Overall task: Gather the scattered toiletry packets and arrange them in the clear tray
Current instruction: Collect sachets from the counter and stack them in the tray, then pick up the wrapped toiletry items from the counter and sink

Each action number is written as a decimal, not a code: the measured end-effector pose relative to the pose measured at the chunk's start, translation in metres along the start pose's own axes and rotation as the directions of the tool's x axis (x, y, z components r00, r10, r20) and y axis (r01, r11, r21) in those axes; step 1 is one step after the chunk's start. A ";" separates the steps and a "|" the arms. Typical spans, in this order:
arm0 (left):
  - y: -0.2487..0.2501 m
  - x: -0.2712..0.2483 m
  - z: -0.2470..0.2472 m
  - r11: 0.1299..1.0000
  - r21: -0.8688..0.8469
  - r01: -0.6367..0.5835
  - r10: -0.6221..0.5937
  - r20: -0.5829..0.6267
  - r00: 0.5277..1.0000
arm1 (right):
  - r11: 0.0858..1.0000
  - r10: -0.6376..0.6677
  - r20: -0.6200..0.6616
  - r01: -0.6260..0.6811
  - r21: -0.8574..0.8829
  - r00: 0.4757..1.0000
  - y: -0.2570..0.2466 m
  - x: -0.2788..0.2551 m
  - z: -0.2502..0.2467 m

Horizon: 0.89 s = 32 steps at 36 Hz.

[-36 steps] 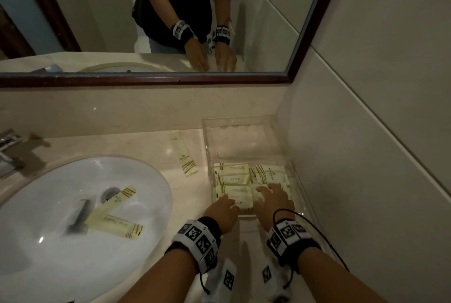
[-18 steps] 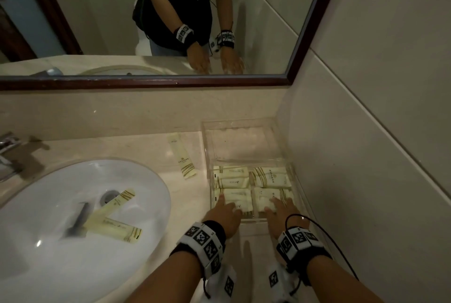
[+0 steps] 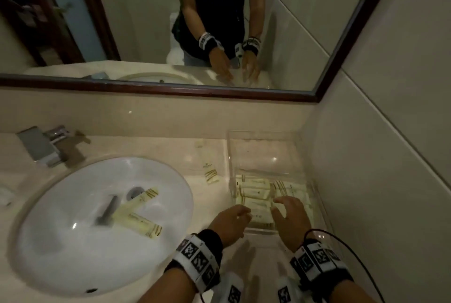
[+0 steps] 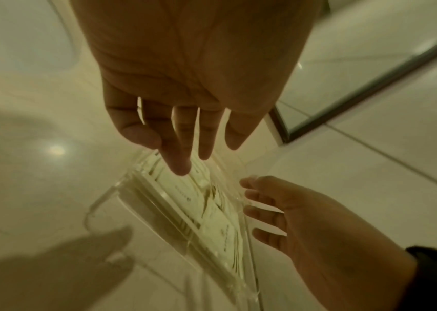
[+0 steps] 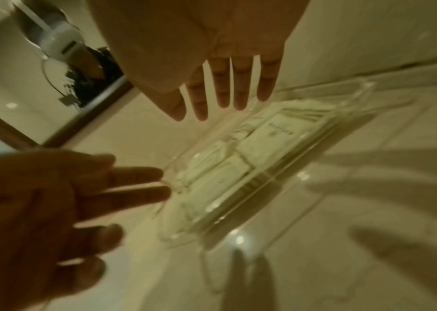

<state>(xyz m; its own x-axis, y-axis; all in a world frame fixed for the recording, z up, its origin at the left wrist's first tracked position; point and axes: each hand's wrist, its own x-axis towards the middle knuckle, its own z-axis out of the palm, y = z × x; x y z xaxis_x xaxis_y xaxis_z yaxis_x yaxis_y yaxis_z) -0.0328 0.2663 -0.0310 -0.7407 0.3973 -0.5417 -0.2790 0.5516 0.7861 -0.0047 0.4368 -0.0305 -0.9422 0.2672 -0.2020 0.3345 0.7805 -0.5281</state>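
A clear tray (image 3: 263,156) stands on the counter against the right wall. Several cream packets (image 3: 256,190) lie side by side in its near half, and its far half is bare. My left hand (image 3: 234,217) hovers at the tray's near left corner with straight fingers, holding nothing. My right hand (image 3: 289,214) hovers over the near packets, fingers spread and empty. One packet (image 3: 208,168) lies on the counter left of the tray. Two more packets (image 3: 140,221) lie crossed in the sink. The left wrist view shows the left hand (image 4: 185,136) above the packets (image 4: 212,214); the right wrist view shows the right hand (image 5: 225,92) above them (image 5: 273,136).
The white sink (image 3: 73,241) fills the left of the counter, with a chrome faucet (image 3: 41,146) behind it. A framed mirror (image 3: 146,21) hangs above the backsplash. The tiled wall (image 3: 390,180) runs close along the tray's right side.
Both hands were resting on the packets in the tray's near half. They have lifted off and drawn back a little, fingers now spread above the tray.
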 end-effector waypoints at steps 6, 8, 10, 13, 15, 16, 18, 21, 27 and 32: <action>-0.035 -0.034 -0.039 0.951 -0.304 0.052 -0.089 -0.110 0.990 | 0.969 -0.114 0.084 0.092 0.230 0.990 -0.067 -0.010 0.023; -0.042 -0.047 -0.054 0.926 -0.375 0.039 -0.116 -0.186 0.976 | 0.959 -0.152 0.118 0.118 0.257 0.981 -0.087 -0.012 0.035; -0.049 -0.060 -0.068 0.893 -0.449 0.031 -0.152 -0.237 0.960 | 0.951 -0.186 0.162 0.136 0.279 0.969 -0.105 -0.015 0.047; -0.060 -0.081 -0.090 0.848 -0.529 0.046 -0.233 -0.293 0.927 | 0.949 -0.189 0.277 0.104 0.298 0.942 -0.129 -0.024 0.063; -0.069 -0.094 -0.101 0.826 -0.562 0.038 -0.270 -0.336 0.902 | 0.948 -0.190 0.346 0.081 0.307 0.919 -0.146 -0.031 0.072; -0.075 -0.104 -0.106 0.811 -0.585 0.028 -0.289 -0.357 0.888 | 0.948 -0.205 0.374 0.088 0.306 0.905 -0.154 -0.035 0.079; -0.076 -0.114 -0.113 0.806 -0.592 0.023 -0.300 -0.376 0.877 | 0.942 -0.213 0.397 0.080 0.325 0.893 -0.163 -0.036 0.086; -0.088 -0.144 -0.122 0.793 -0.609 -0.002 -0.329 -0.432 0.840 | 0.937 -0.227 0.503 0.047 0.346 0.834 -0.180 -0.046 0.104; -0.126 -0.186 -0.143 0.764 -0.645 -0.004 -0.386 -0.462 0.799 | 0.934 -0.207 0.608 -0.030 0.355 0.767 -0.206 -0.070 0.138; -0.157 -0.215 -0.171 0.764 -0.645 -0.010 -0.394 -0.479 0.784 | 0.957 -0.194 0.632 0.002 0.290 0.751 -0.238 -0.083 0.165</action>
<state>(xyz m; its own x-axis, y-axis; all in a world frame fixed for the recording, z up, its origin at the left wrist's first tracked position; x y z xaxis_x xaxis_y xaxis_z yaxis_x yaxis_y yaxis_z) 0.0657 -0.0317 0.0128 -0.7636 -0.2574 -0.5922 -0.5999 -0.0562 0.7981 -0.0029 0.1355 -0.0242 -0.7617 -0.3075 -0.5703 0.3226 0.5833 -0.7454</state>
